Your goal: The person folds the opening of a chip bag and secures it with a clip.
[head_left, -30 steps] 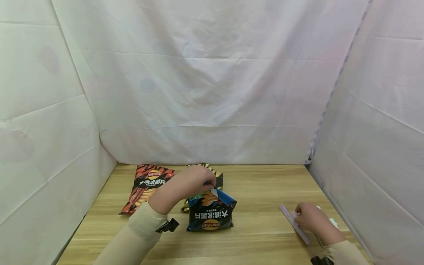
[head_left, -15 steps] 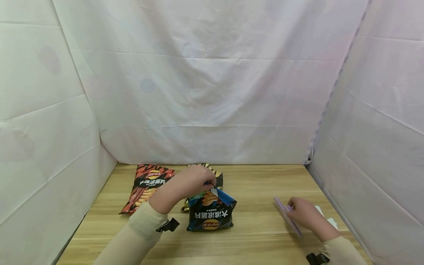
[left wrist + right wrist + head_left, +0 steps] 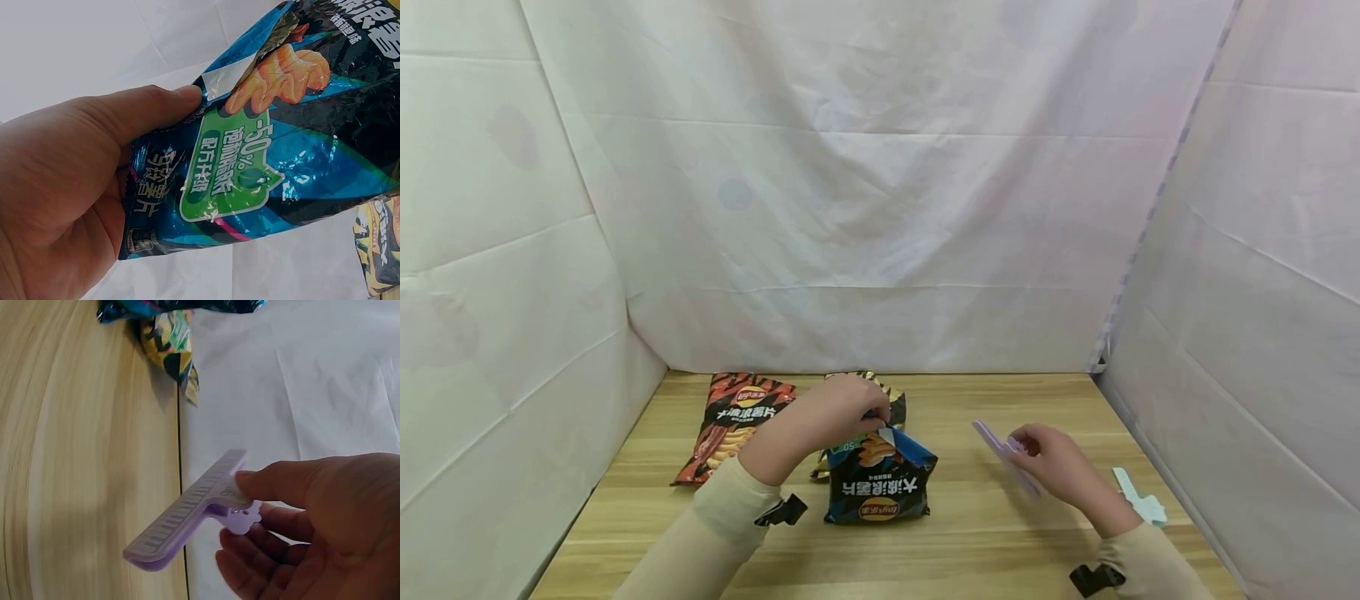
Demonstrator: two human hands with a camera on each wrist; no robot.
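the left hand [image 3: 838, 410] sat near the middle of the head view, fingers curled round the gathered top of a blue chip bag [image 3: 880, 483], which stood on the wooden table [image 3: 970, 542] just below centre of the frame with its printing upside down to the camera. in the left wrist view that hand [image 3: 69, 187] filled the left half of the picture, the thumb lying along the upper edge of the blue chip bag [image 3: 262, 162] and the fingers tucked behind its crumpled foil, so the grasp was firm.

the right hand [image 3: 1051, 467] was to the right of centre in the head view, off the table surface, pinching a lilac sealing clip [image 3: 1003, 454] that pointed up and left toward the bag but stayed apart from it. in the right wrist view the right hand [image 3: 325, 531] occupied the lower right corner, thumb on top of the lilac sealing clip [image 3: 187, 519] and fingers curled beneath its handle; whether the clip's two bars were parted could not be told.

a red chip bag [image 3: 730, 421] lay flat at the left of the table. a yellow-and-black bag [image 3: 891, 400] lay behind the blue one, touching it. a pale blue clip [image 3: 1138, 498] lay on the table near the right edge of the frame.
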